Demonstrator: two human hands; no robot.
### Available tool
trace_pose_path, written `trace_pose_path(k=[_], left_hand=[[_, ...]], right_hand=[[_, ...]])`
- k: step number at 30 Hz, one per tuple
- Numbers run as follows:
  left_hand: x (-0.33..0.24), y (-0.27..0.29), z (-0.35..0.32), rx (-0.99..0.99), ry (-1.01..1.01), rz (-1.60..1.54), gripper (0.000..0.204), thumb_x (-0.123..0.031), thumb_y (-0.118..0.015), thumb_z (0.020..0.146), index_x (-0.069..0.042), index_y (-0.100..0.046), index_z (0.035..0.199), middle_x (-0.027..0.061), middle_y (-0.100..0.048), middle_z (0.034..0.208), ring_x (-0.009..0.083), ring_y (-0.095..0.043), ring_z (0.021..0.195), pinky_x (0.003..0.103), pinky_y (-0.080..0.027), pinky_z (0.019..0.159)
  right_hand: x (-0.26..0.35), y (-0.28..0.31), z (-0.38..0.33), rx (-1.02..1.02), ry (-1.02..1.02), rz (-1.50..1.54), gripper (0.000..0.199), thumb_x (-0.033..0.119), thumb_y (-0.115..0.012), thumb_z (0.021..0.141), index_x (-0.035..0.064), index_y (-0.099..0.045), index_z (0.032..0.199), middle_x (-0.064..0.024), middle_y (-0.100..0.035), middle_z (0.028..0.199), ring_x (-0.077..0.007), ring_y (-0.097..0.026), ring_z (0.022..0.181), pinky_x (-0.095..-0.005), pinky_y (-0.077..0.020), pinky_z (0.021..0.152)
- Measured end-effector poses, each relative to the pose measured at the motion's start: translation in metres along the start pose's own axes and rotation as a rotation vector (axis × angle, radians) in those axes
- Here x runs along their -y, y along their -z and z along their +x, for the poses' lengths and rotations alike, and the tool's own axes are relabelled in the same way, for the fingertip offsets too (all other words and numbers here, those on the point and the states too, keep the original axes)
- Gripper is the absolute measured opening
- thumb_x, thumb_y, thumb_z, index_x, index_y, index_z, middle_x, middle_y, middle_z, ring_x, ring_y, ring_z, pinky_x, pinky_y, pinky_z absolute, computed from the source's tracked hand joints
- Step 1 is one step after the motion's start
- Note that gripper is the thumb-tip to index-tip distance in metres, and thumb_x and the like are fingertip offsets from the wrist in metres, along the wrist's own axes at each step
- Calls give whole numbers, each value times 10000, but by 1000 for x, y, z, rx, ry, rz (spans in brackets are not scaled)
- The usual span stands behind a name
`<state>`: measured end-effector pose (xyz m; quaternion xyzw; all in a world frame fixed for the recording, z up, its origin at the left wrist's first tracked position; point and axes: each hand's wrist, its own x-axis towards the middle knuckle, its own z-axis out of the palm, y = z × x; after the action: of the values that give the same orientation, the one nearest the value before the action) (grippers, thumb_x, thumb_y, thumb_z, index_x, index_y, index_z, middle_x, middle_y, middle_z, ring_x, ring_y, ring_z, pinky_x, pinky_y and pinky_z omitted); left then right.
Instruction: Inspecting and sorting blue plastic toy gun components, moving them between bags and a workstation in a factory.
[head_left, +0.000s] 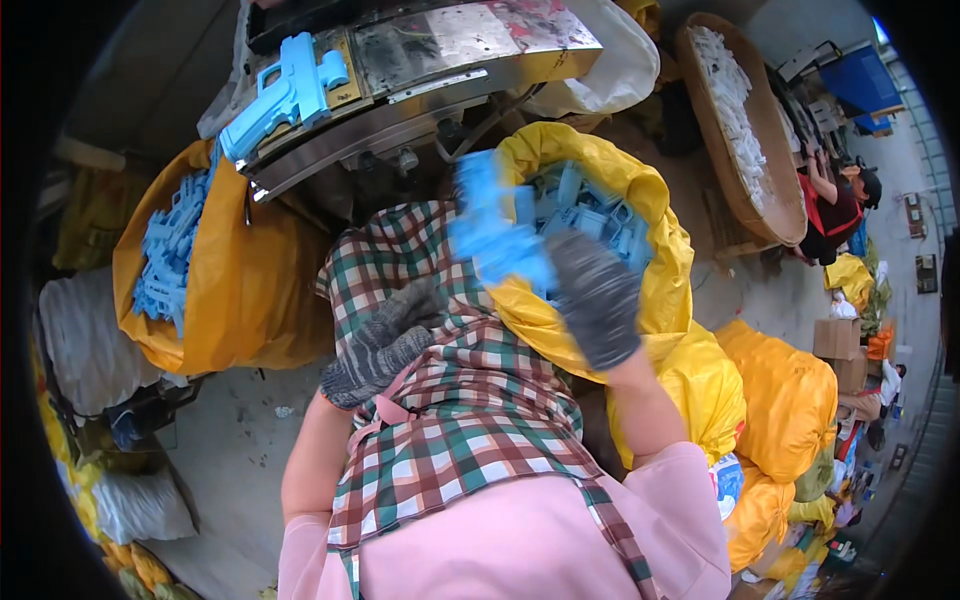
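Note:
My right hand (597,298), in a dark grey glove and smeared by motion, grips a blue plastic toy pistol (495,225) above the rim of a yellow sack (672,275). Inside that sack, to the right of my knees, lie many similar blue toy pistol pieces (585,210). My left hand (378,345), in a grey knitted glove, rests over the plaid apron (470,430) on my lap with nothing in it, fingers loosely extended. Another blue toy pistol (290,92) lies on its side on the machine bench (430,55) in front of me.
An orange-yellow sack (255,270) of blue pieces stands at the left. A long basket (775,205) of white pieces is at the far right. Tied yellow sacks (785,395) sit by my right side. A person (835,205) works beyond the basket.

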<state>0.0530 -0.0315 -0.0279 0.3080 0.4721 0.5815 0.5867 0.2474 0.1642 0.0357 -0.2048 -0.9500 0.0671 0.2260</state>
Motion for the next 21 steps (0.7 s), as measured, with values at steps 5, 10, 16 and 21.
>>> trace_pose_path(k=[5,10,16,21], left_hand=[[7,-4,7,-300,141,-489,512,-346,-583,913,-45,-453,1306,120,-561,1197,239,-561,1072,361,-473,930],[5,10,-16,-196,217,-730,557,-386,-653,848,-17,-514,1242,129,-580,1205,255,-562,1108,400,-451,972],[-20,24,-16,-4,131,-604,653,-220,-746,731,46,-464,1257,209,-587,1143,318,-613,1009,385,-522,858],[-27,27,-17,5,221,-479,718,-138,-762,675,51,-450,1293,218,-550,1220,344,-603,1032,426,-477,921]], right_hand=[[87,-45,1,150,327,481,354,127,-573,781,38,-602,1122,-170,-585,1151,-306,-573,1064,-411,-453,927],[90,-58,15,224,379,747,410,124,-604,764,36,-576,1164,-178,-574,1181,-320,-544,1114,-391,-427,972],[50,-12,48,145,282,618,305,42,-643,737,69,-595,1037,-153,-547,1194,-326,-575,1049,-389,-482,871],[46,-13,45,508,273,615,316,126,-709,711,55,-623,1007,-183,-550,1199,-352,-577,1030,-421,-460,888]])
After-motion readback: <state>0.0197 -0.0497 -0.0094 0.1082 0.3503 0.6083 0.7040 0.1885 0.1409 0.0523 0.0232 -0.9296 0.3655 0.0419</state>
